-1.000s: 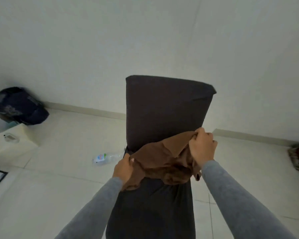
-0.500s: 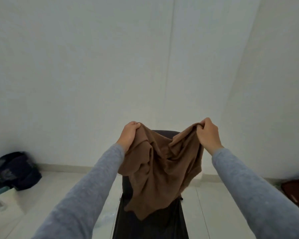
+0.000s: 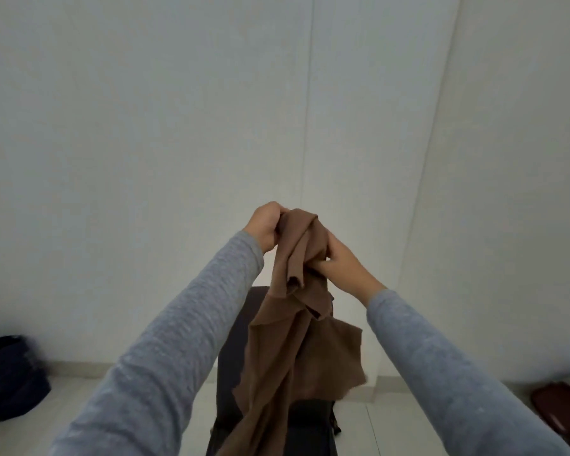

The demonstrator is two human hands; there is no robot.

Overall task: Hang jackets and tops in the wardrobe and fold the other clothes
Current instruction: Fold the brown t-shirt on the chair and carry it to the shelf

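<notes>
Now my left hand (image 3: 266, 229) and right hand (image 3: 343, 261), apart a moment ago, have met, both grips closed tight on the brown garment (image 3: 293, 350), likely to find its shoulders.

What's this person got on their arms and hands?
Both arms wear long, close-fitting sleeves of mottled light-grey knit. The left sleeve and right sleeve look alike and end at the wrists. The left hand and right hand are bare: no gloves, and no watch or ring shows.
</notes>
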